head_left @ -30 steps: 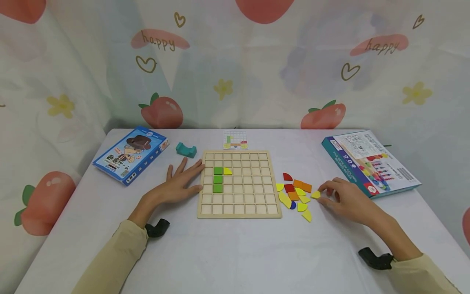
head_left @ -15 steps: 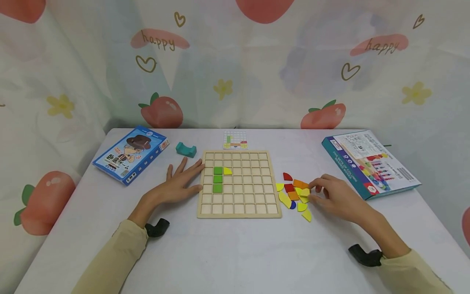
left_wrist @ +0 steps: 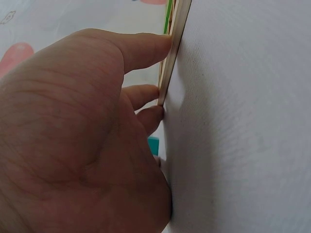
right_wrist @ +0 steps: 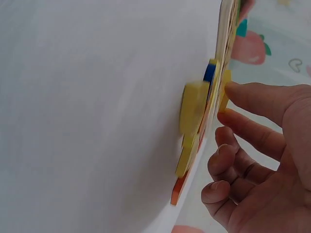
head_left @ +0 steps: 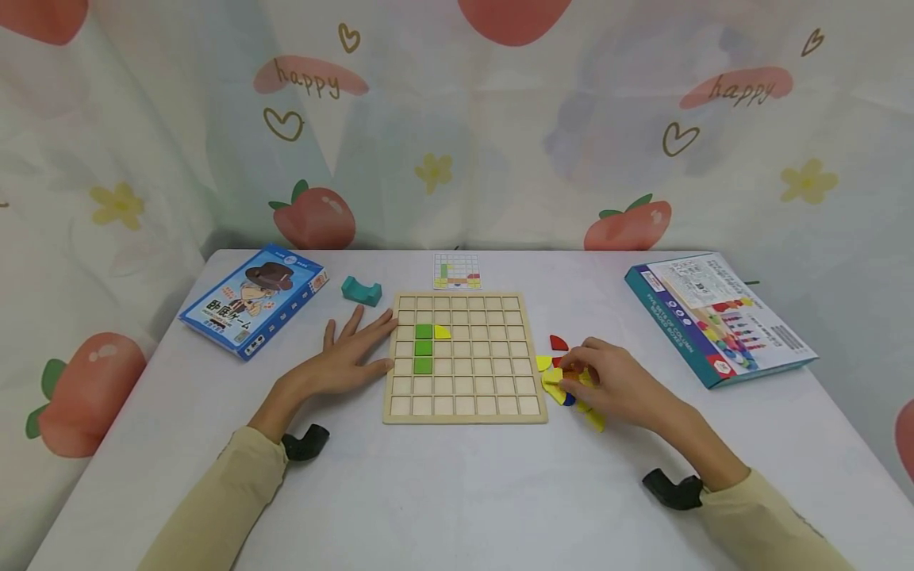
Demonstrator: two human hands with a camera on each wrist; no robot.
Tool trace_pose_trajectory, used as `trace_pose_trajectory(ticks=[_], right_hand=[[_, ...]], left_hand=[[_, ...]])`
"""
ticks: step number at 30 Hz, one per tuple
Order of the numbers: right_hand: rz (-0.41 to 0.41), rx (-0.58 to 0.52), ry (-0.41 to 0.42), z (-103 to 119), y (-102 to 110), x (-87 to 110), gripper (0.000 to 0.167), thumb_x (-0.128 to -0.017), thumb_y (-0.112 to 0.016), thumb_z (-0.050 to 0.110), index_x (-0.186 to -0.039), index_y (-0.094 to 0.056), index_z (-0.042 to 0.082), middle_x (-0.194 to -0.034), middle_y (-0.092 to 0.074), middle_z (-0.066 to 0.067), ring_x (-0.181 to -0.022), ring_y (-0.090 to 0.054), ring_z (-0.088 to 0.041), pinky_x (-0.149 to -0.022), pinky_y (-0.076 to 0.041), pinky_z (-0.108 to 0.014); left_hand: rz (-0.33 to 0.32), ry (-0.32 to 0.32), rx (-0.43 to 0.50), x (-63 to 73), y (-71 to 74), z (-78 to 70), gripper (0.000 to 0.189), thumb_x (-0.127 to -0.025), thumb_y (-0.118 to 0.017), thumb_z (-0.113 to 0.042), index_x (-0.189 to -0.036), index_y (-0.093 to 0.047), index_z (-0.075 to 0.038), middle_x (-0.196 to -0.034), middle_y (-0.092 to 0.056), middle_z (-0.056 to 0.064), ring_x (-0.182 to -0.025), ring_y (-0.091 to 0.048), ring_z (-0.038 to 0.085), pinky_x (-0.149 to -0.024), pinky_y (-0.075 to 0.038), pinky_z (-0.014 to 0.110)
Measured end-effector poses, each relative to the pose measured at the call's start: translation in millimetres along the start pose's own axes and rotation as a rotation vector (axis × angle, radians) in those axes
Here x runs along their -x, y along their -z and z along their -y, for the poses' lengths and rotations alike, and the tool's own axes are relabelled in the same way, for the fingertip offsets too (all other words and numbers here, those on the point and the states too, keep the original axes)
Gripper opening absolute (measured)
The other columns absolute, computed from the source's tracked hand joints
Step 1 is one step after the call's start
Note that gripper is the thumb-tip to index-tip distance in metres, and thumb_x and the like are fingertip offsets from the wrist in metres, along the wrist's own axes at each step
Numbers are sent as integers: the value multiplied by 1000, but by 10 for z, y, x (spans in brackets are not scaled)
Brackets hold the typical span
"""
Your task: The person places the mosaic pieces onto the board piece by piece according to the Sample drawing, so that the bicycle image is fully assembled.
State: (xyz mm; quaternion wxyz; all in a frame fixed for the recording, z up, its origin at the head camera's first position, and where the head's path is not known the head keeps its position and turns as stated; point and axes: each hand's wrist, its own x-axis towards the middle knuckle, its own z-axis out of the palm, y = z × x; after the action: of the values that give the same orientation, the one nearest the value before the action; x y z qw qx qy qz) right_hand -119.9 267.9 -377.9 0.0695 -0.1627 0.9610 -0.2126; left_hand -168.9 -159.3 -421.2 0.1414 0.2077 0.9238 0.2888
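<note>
A wooden grid board [head_left: 466, 419] lies flat on the white table. Three green squares [head_left: 424, 348] stand in one column of it, with a yellow quarter-round piece [head_left: 443, 332] beside the topmost. Against the board's left edge rests my left hand [head_left: 343, 358], fingers spread and thumb touching the rim. My right hand [head_left: 621, 385] pinches a yellow piece [right_wrist: 226, 91] between thumb and index finger, held up over the loose pieces by the board's right side. Among those are a red quarter-round [head_left: 558, 342] and a blue piece [right_wrist: 209, 73]; the hand covers several others.
Beyond the board lies a small pattern card [head_left: 457, 272] with coloured cells. A teal block [head_left: 362, 291] is at the upper left, near a blue game box [head_left: 253, 305]. A larger flat box [head_left: 721, 317] lies at the right, behind my right hand.
My right hand has moved left with the yellow piece, from the right of the pile to over it, near the board's edge. The left hand has stayed in place.
</note>
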Motion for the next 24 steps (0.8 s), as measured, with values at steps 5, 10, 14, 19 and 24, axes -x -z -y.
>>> trace_pose_trajectory(ticks=[5,10,14,19,24], right_hand=[[-6,-5,44,100,-50,-42,26,-94,-82,26,-115,-76,12,-100,-65,-2,-93,-57,-17,-77,-56,-24],[-32,-19,104,174,-106,-76,25,-93,-82,25,-115,-76,14,-103,-66,-3,-95,-57,-17,-81,-56,-29],[-52,-31,155,235,-163,-130,21,-92,-82,20,-111,-76,12,-97,-64,-3,-87,-56,-15,-73,-50,-25],[-43,-51,178,339,-217,-190,20,-93,-82,19,-109,-75,10,-95,-64,-1,-84,-55,-15,-67,-43,-21],[-32,-53,200,432,-263,-234,20,-93,-82,22,-109,-76,12,-96,-65,0,-85,-55,-13,-68,-46,-21]], left_hand=[[2,1,1,0,4,-4,73,-107,-57,-40,-170,-26,-22,-181,-12,4,-166,17,42,-124,24,73],[2,-2,1,5,10,-6,73,-107,-57,-41,-170,-27,-20,-181,-13,6,-166,16,44,-123,22,74],[3,3,0,7,14,-16,73,-107,-57,-41,-170,-26,-20,-181,-12,6,-166,17,44,-123,23,74],[4,5,5,9,6,-15,73,-107,-57,-41,-170,-26,-20,-181,-13,6,-166,17,44,-123,23,74],[3,3,8,13,11,-16,74,-107,-57,-40,-170,-26,-20,-181,-13,6,-166,17,43,-123,23,73]])
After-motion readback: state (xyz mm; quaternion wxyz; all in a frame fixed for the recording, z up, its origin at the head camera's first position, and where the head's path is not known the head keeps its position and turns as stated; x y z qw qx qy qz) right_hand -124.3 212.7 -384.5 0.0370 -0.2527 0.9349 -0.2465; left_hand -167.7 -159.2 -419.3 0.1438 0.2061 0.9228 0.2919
